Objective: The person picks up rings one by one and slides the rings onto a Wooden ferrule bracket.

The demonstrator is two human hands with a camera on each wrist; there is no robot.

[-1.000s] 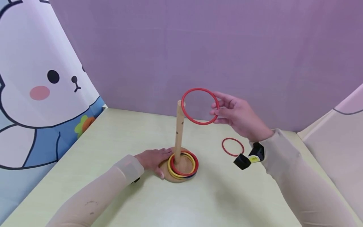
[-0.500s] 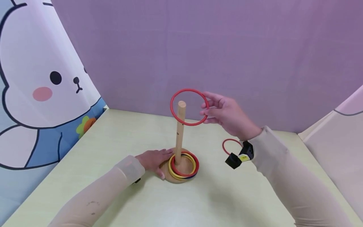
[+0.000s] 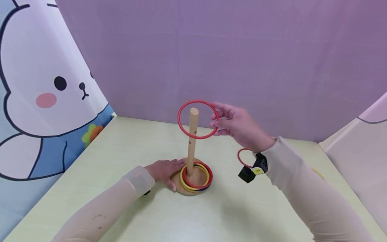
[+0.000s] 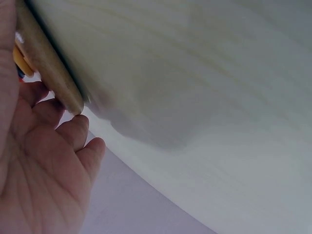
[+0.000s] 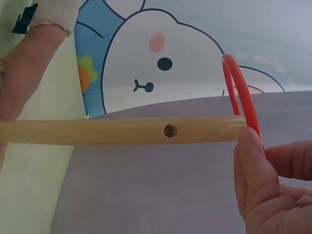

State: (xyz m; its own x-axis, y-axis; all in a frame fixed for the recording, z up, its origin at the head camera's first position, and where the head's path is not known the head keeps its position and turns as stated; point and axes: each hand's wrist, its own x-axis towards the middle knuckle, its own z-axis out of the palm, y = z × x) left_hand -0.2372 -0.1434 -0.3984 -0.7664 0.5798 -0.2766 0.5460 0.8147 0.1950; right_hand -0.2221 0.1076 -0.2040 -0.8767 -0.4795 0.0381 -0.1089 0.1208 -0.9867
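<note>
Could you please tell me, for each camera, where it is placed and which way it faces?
Head: on the head, faces forward and down at the table and pole; left hand and right hand show.
Left wrist: worn there, faces the wooden base and table; left hand shows.
Right wrist: worn there, faces the pole, sideways in frame, and the held red ring; both hands show partly.
Head and right wrist share the pole, held red ring and both hands.

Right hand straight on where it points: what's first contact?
Likely the wooden post, near its top, ahead of the right hand in the head view; depth is unclear, so it might just miss.
</note>
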